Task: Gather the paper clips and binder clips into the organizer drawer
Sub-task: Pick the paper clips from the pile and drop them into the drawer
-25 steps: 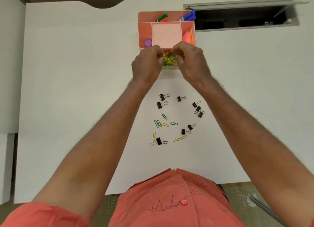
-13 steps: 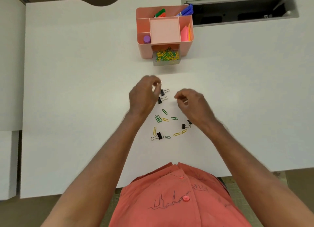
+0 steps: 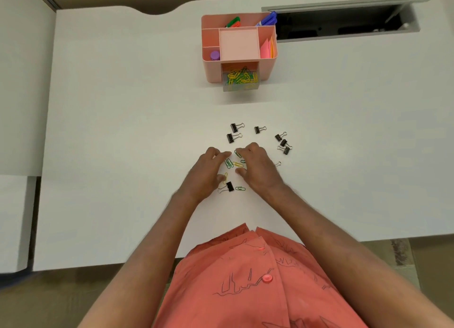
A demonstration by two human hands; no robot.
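Note:
A pink desk organizer stands at the back of the white table, its clear drawer pulled out and holding a heap of yellow and green paper clips. Loose green and yellow paper clips lie between my hands. Black binder clips lie around them: two at the upper left, one above, three at the right, one near me. My left hand and right hand rest over the loose paper clips, fingers spread and curved down onto the table, fingertips touching clips.
The organizer's top compartments hold markers, a purple cap and pink sticky notes. An open cable hatch is set in the table at the back right. A lower white surface adjoins at the left.
Both hands came back from the drawer toward me and dropped onto the loose paper clips in the middle of the scatter, fingers now spread on the table.

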